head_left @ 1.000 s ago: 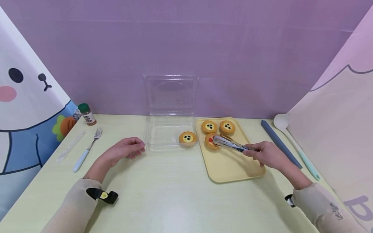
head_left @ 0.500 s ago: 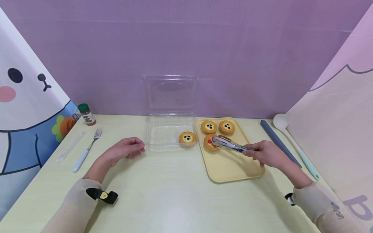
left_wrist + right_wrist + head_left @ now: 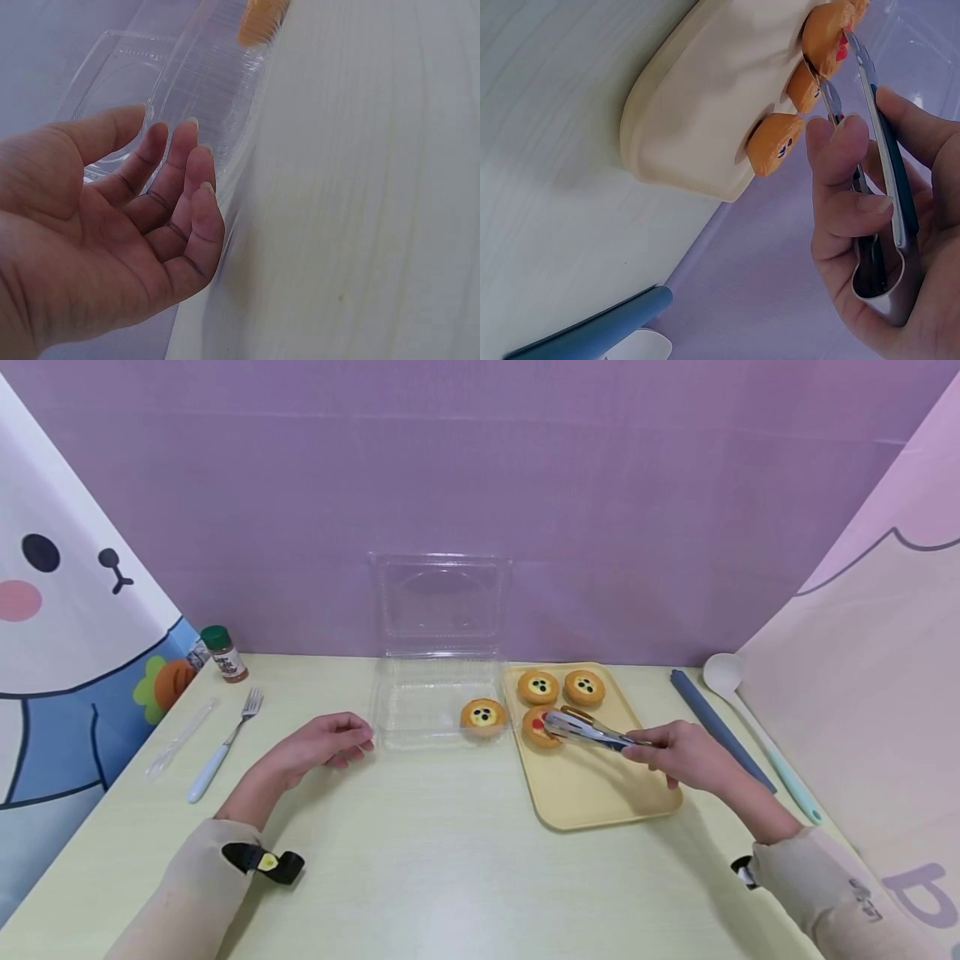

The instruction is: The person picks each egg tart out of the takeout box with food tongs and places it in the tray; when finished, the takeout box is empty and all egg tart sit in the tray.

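1. The right hand (image 3: 678, 756) holds a pair of metal tongs (image 3: 588, 732). Its fingers and thumb are curled around the two arms of the tongs.
2. The tips of the tongs reach out past the fingers of that hand. They sit on each side of a small tart with a red spot (image 3: 542, 727).
3. This tart lies on a yellow tray (image 3: 600, 785), at the edge far from the right hand. The right hand hovers over the near part of the tray.
4. Two more tarts with dark dots (image 3: 538, 687) (image 3: 584, 687) lie on the tray too, a bit farther from the hand than the red one.
5. The left hand (image 3: 318, 746) rests on the table (image 3: 420, 860). Its fingers are loose and a little bent, and it holds nothing.
6. Just past the fingertips (image 3: 196, 154) of the left hand is a clear plastic box (image 3: 420, 710). Its lid stands open at the back.
7. One tart with dark dots (image 3: 483, 716) sits inside the box, on the side far from the left hand.
8. A fork (image 3: 225, 743) lies on the outer side of the left hand, and a small spice jar (image 3: 224, 653) stands beyond it.
9. A blue stick (image 3: 720, 727) and a long spoon (image 3: 757, 735) lie on the outer side of the right hand.
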### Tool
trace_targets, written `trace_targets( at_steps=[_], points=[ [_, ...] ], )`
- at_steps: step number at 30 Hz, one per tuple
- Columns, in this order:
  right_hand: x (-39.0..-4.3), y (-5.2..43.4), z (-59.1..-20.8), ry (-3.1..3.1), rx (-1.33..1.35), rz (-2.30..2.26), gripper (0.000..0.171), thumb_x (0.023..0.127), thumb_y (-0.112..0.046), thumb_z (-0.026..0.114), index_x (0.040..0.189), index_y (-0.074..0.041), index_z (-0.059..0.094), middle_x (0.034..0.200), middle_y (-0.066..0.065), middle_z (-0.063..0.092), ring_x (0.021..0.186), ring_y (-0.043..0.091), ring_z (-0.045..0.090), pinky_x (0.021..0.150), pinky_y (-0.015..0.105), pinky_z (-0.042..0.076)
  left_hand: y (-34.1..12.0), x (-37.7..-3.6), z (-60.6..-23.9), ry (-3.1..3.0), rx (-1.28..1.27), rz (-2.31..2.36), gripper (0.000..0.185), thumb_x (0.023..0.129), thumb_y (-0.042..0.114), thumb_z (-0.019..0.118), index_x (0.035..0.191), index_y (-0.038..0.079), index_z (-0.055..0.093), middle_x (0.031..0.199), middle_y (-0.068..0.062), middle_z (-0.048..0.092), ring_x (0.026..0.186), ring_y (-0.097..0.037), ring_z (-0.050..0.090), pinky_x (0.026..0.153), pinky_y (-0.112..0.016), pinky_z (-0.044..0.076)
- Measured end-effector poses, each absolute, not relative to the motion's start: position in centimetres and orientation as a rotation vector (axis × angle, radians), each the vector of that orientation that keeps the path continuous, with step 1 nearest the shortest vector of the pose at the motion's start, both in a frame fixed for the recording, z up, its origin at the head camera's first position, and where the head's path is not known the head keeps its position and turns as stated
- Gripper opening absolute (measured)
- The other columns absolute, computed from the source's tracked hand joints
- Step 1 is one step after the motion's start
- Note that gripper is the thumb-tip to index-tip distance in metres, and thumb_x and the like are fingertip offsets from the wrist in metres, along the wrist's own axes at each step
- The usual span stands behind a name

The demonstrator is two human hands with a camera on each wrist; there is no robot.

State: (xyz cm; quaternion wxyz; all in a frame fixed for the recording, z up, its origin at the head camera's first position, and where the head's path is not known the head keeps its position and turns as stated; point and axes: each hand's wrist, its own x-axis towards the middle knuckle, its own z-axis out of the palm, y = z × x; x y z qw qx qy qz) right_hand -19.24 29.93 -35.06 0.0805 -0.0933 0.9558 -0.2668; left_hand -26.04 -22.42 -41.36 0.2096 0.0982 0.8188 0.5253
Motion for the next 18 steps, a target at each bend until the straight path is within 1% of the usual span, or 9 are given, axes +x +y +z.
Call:
trace_targets(
  at_steps=[7,13,18],
  points=[
    [-19.30,29.95,-35.01,2.860,-0.270,-0.794,0.053,0.095,-0.042,0.067,0.133,-0.005,0.064,0.087,0.007,0.073,0.050,0.024,0.060,0.064,0.030,0.047,-22.40,-26.15,-41.35,2.275,0.272,1.460,0.043,0.103,0.036,0.057,0.122,-0.002,0.056,0.109,-0.008,0.067,0.095,-0.021,0.063,0.080,-0.032,0.052],
    [-19.32,29.89,-34.97,2.863,-0.266,-0.788,0.054,0.095,-0.043,0.067,0.133,-0.004,0.064,0.083,0.006,0.072,0.049,0.021,0.059,0.063,0.031,0.047,-22.39,-26.10,-41.33,2.276,0.271,1.458,0.043,0.103,0.036,0.056,0.123,-0.002,0.055,0.109,-0.008,0.067,0.096,-0.021,0.063,0.081,-0.032,0.052],
    [-19.27,29.83,-34.83,2.863,-0.241,-0.781,0.058,0.094,-0.045,0.068,0.134,-0.003,0.063,0.073,0.005,0.065,0.050,0.020,0.059,0.063,0.031,0.047,-22.39,-26.10,-41.35,2.279,0.275,1.454,0.043,0.103,0.036,0.056,0.123,-0.002,0.055,0.110,-0.008,0.066,0.096,-0.021,0.063,0.081,-0.032,0.051]
  ],
)
